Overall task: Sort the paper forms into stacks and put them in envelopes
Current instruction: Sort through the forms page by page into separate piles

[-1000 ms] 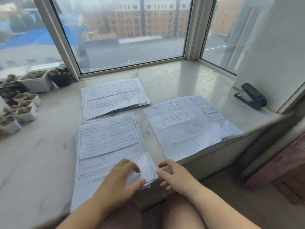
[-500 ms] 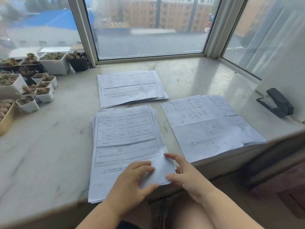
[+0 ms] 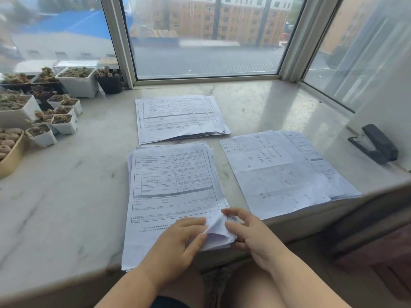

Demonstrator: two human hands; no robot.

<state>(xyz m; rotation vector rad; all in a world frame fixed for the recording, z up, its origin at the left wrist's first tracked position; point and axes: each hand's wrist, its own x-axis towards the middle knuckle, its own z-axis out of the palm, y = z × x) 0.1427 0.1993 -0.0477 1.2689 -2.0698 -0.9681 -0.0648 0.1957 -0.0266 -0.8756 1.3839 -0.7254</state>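
Note:
Three stacks of printed paper forms lie on a marble window sill (image 3: 66,196). The near stack (image 3: 171,185) is in front of me, a second stack (image 3: 178,117) lies behind it, and a third stack (image 3: 280,172) is spread to the right. My left hand (image 3: 178,243) rests on the near stack's lower right corner, thumb and fingers pinching the top sheet's lifted corner. My right hand (image 3: 249,232) touches the same corner from the right, fingers curled at the sheet edges. No envelopes are in view.
A black stapler (image 3: 375,143) lies at the right by a white wall. Several small white pots of succulents (image 3: 55,114) crowd the left end of the sill. The window frame (image 3: 200,80) runs along the back. The sill's front edge is just under my hands.
The top sheet's lower right corner has curled up between my hands. My right hand has moved in onto that corner. The camera view has shifted left.

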